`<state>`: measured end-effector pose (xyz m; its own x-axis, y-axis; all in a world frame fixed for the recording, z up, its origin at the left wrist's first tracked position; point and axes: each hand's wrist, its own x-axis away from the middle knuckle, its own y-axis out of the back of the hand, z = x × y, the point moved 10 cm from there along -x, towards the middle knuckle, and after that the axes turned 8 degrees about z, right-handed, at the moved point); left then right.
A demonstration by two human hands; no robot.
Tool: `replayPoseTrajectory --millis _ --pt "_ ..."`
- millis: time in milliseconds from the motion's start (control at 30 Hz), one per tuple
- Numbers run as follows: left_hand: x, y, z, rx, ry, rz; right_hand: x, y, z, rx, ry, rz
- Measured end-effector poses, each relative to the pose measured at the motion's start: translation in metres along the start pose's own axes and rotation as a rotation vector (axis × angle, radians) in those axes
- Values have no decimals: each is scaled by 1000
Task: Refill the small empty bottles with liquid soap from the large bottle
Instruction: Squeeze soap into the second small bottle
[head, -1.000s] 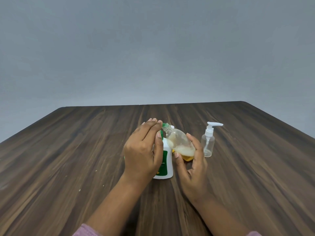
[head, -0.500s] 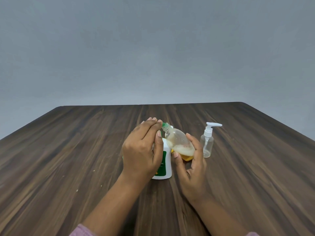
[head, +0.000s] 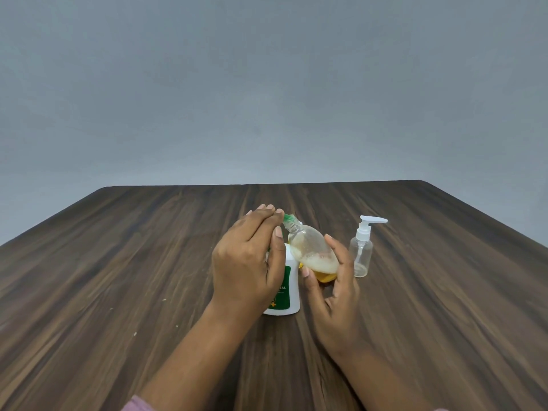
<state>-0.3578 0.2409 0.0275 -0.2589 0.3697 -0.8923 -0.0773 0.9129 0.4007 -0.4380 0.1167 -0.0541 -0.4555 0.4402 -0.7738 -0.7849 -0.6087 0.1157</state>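
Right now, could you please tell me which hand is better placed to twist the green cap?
Left. The left hand pinches the green cap with its fingertips, while the right hand grips the tilted bottle and must steady it.

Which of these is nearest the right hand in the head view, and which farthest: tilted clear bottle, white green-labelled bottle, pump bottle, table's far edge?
1. tilted clear bottle: held in the fingers of the right hand.
2. white green-labelled bottle, just to its left, and pump bottle, just to its right: too close to call.
3. table's far edge: well beyond all three.
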Motion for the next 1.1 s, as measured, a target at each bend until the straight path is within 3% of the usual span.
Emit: replayPoseTrajectory --millis 1100 --pt "-4 2 -4 -14 -20 -4 2 0 -2 -10 -6 23"
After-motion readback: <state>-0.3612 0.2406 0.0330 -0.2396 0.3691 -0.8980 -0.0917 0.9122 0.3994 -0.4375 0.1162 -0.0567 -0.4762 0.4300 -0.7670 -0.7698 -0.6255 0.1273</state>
